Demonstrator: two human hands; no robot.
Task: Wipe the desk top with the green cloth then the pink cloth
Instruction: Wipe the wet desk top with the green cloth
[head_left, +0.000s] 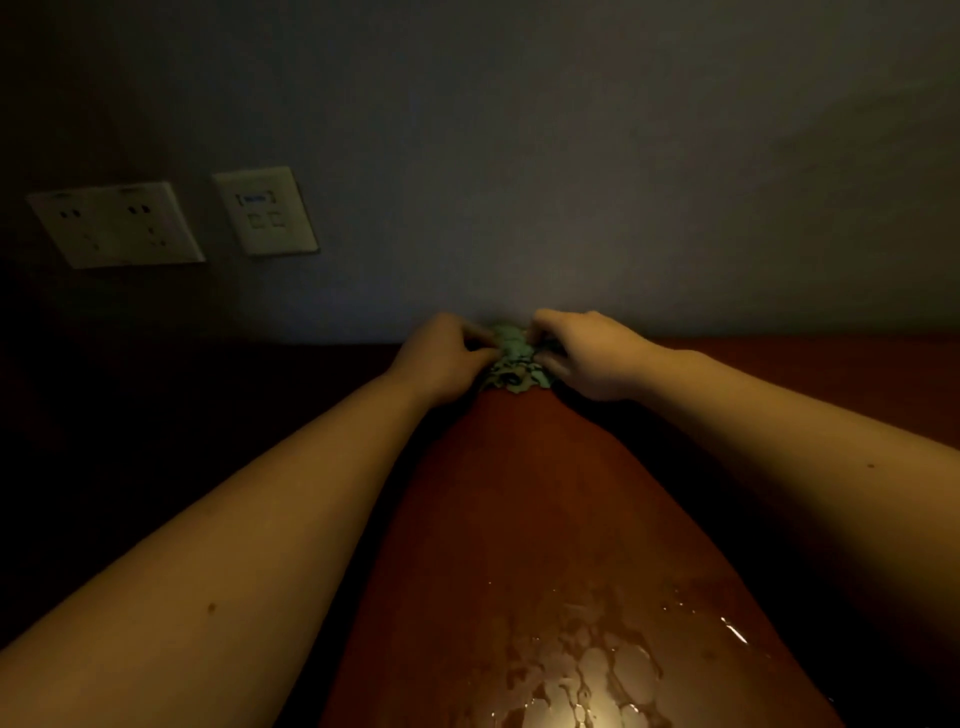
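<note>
1. Wet film and beaded droplets (587, 675) shine on the reddish-brown worktop (519, 493) at the near edge, between the two bare forearms.
2. At the far edge, where the worktop meets the wall (571, 156), lies the green cloth (514, 364), bunched into a small crumpled heap.
3. Left hand (441, 358) has its fingers curled and pinches the cloth's left side. Right hand (587, 353) is curled likewise, pinching the right side.
4. Handling, as a judgement: the cloth looks soft, light and limp, likely damp. It will fold and drag rather than slide stiffly, so taking it by two edges to spread it flat, then pressing with a palm, seems soundest.
5. No pink cloth is in view.
6. On the wall at far left sit a double socket plate (117, 223) and a smaller plate (266, 210) bearing a blue label, too blurred to read.
</note>
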